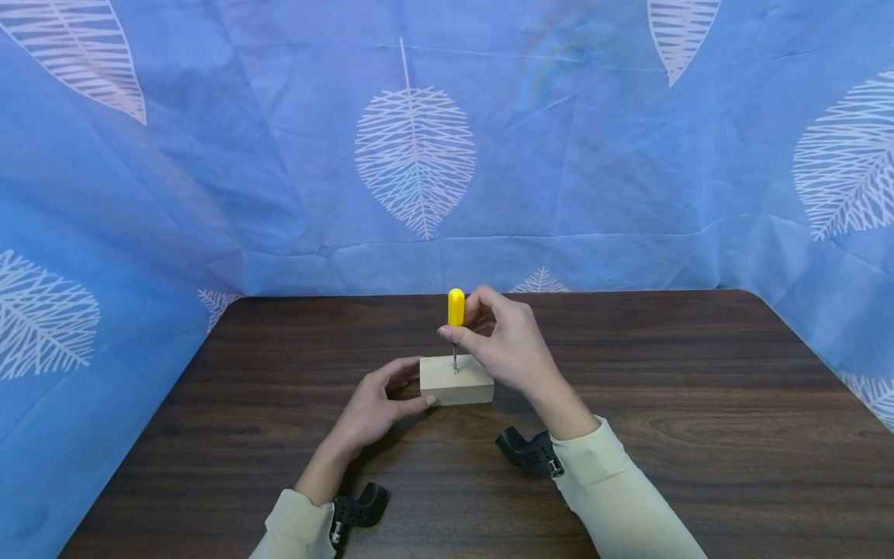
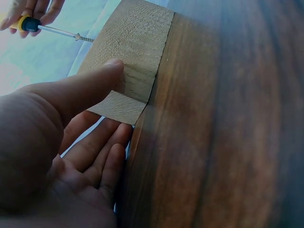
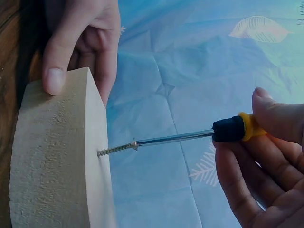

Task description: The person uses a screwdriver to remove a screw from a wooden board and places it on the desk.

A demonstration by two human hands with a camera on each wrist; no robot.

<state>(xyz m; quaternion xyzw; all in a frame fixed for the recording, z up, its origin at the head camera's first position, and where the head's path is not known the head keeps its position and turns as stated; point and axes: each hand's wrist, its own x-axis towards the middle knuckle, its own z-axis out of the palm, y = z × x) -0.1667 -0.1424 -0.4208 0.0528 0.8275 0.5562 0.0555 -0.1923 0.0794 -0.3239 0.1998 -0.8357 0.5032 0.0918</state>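
Observation:
A pale wooden block (image 1: 456, 394) lies on the table, and my left hand (image 1: 372, 410) holds its left end, thumb on the near face and fingers behind. A screw (image 3: 115, 149) stands in the block's top face, its point sunk in and most of its thread exposed. My right hand (image 1: 515, 341) grips a screwdriver (image 1: 455, 309) with a yellow and black handle, thumb and fingers around the handle. The screwdriver stands upright, its metal shaft (image 3: 175, 138) in line with the screw and its tip at the screw head.
The dark wood-grain table (image 1: 698, 388) extends on both sides of the block. A blue cloth with white leaf prints (image 1: 594, 155) hangs behind and beside it. Black camera mounts (image 1: 527, 452) sit at both wrists, close over the tabletop.

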